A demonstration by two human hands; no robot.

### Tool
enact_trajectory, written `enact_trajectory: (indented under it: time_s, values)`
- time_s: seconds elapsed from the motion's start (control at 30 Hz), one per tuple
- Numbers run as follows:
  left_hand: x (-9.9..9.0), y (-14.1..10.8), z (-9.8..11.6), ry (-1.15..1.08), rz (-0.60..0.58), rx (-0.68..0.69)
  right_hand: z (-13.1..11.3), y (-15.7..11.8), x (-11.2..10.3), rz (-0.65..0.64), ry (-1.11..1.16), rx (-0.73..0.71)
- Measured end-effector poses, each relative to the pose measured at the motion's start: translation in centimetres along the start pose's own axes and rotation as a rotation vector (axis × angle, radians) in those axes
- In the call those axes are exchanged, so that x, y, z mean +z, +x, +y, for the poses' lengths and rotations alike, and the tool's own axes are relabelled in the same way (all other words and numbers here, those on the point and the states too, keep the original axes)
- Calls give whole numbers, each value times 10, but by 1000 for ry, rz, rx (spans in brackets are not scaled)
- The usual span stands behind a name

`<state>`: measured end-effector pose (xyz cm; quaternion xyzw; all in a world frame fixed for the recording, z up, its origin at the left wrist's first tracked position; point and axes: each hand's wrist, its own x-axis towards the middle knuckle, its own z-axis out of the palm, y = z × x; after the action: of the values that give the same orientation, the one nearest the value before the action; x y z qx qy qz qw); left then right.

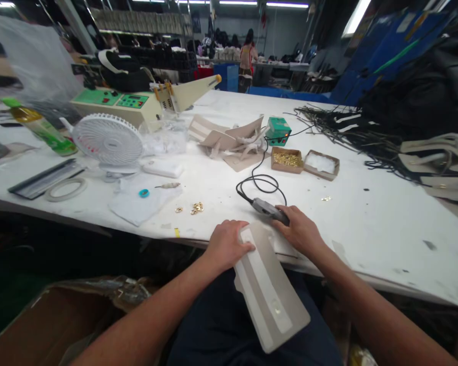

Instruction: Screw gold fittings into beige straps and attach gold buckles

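Note:
My left hand point(229, 245) is closed on the upper end of a flat beige panel point(272, 292), its thumb pressed on top. A pale strip runs along the panel, with a small shiny spot near the lower end. The panel slants over my lap, its top by the table edge. My right hand point(298, 229) grips the dark end of a grey corded hand tool point(266, 207), which lies low over the table; its exact kind is unclear. Its black cord point(265, 178) loops behind it. Left of the tool lie several small gold metal pieces point(197, 207).
A box of gold pieces point(286, 159), a box of white bits point(320, 164) and a green power box point(278, 131) stand beyond. Beige cut pieces point(229, 137) are heaped behind. A white fan point(107, 142), bottle point(41, 129) and machine point(118, 104) stand left; black straps point(339, 132) lie right.

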<state>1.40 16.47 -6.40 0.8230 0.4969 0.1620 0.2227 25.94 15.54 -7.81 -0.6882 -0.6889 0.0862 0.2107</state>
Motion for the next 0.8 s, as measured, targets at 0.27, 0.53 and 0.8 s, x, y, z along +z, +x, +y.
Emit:
enact_trajectory:
  time_s: [0.27, 0.53, 0.8]
  values:
    - [-14, -59, 26, -139, 112, 423, -47, -64, -36, -210, 693, -22]
    - [-47, -120, 44, -23, 302, 762, -82, -116, -60, -453, 919, -142]
    - [-49, -138, 47, -33, 346, 840, -97, -136, -72, -401, 934, -226]
